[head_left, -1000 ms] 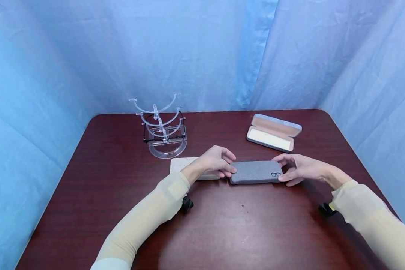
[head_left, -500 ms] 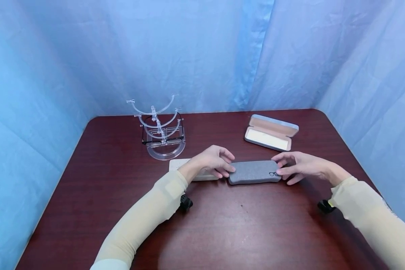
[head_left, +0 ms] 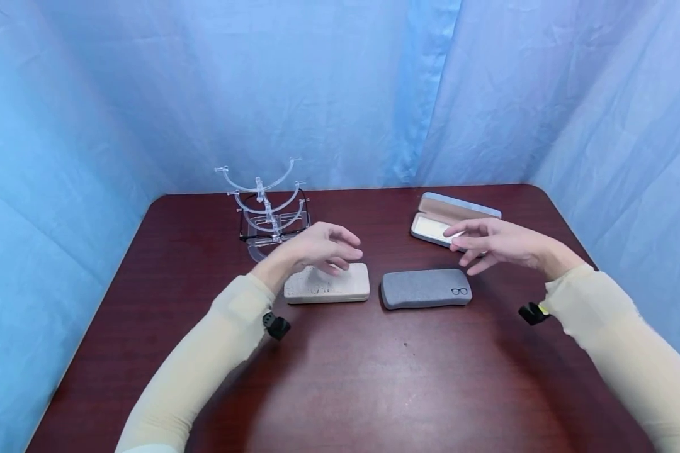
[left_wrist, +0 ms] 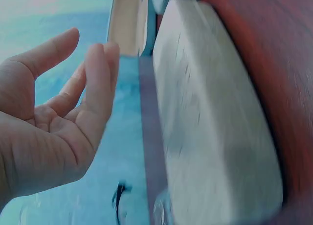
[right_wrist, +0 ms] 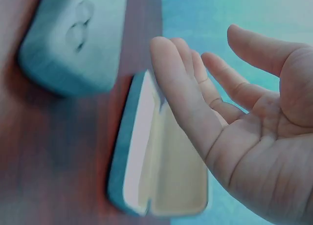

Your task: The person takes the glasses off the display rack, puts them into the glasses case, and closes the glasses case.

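Note:
My left hand [head_left: 323, 246] hovers over the cream glasses case [head_left: 328, 286], fingers loosely bent with nothing between them; the case is closed and partly covered by the hand in the head view. Beside it on the right lies a closed grey glasses case [head_left: 425, 289] with a small glasses print. My right hand [head_left: 498, 244] is raised behind the grey case's right end, fingers spread and holding nothing. It overlaps the opened glasses case [head_left: 430, 228], whose pale lining and white insert show. In the right wrist view the opened case [right_wrist: 181, 166] stands beyond the fingers.
A clear acrylic glasses stand [head_left: 267, 211] with curved arms is at the back left, a black-framed pair of glasses [head_left: 243, 238] on its lowest level. The left hand partly covers its base. Blue curtains [head_left: 340, 94] enclose the dark red table [head_left: 374, 377] behind and at the sides.
Both hands have let go of the grey case and lifted. The left hand moved left above the cream case, the right hand moved back toward the opened case. The grey case stayed in place.

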{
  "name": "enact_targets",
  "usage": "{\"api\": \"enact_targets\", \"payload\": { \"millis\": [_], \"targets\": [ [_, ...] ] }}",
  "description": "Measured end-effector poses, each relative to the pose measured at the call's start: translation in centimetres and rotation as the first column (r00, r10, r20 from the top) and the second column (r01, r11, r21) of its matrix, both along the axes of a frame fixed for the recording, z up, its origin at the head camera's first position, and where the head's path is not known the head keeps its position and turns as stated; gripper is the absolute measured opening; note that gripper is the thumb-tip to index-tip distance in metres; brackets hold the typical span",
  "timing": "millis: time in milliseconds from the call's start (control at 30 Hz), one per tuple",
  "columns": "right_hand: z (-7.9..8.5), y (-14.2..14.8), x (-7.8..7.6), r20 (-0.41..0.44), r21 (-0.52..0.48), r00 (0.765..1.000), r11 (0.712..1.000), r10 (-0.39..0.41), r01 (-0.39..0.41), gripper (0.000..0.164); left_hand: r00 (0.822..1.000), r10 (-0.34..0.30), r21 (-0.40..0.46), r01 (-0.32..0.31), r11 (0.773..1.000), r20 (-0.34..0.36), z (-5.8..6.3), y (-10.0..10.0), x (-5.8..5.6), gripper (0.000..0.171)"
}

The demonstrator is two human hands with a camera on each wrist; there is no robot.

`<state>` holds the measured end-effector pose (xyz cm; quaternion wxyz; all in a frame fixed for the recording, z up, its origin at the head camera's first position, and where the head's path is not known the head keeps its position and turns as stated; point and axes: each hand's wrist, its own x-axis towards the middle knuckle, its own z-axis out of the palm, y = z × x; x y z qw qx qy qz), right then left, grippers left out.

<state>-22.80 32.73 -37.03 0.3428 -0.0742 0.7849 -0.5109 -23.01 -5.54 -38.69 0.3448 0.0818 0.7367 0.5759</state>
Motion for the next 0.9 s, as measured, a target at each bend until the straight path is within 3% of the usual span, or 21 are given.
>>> {"api": "enact_targets", "payload": {
  "millis": [200,367,500,600,700,833,900],
  "targets": [
    [0.4,-3.2,-1.5,-0.019,0.002,0.999,0.999,0.046,-0.046,0.059,0.994,0.097,-0.057,-0.100,0.993,-0.050,0.4,-4.4,0.3,0.045],
    [0.1,-6.2,-2.5,-0.036,-0.044,0.997,0.997,0.063,-0.065,0.053,0.984,0.132,-0.081,-0.142,0.987,-0.123,0.2,-8.5,0.8,0.044],
    [-0.1,-8.8,-2.9,-0.030,-0.109,0.998,0.993,0.046,-0.049,0.051,0.971,0.151,-0.096,-0.170,0.981,-0.183,0.0,-11.6,1.4,0.045],
    [-0.3,-10.8,-3.1,-0.020,-0.145,0.999,0.988,0.049,-0.052,0.051,0.951,0.195,-0.103,-0.225,0.969,-0.241,-0.1,-13.8,1.8,0.047],
    [-0.6,-12.6,-3.4,-0.022,-0.166,0.998,0.985,0.052,-0.055,0.050,0.902,0.276,-0.087,-0.320,0.943,-0.331,-0.3,-15.5,2.0,0.045],
    [-1.1,-14.6,-3.9,-0.027,-0.211,0.999,0.977,0.028,-0.033,0.048,0.794,0.388,-0.037,-0.456,0.889,-0.467,-0.8,-17.0,1.9,0.041],
    [-1.4,-15.4,-4.1,-0.024,-0.240,1.000,0.971,0.006,-0.011,0.047,0.747,0.438,-0.010,-0.511,0.859,-0.500,-1.2,-17.5,1.7,0.042]
  ]
}}
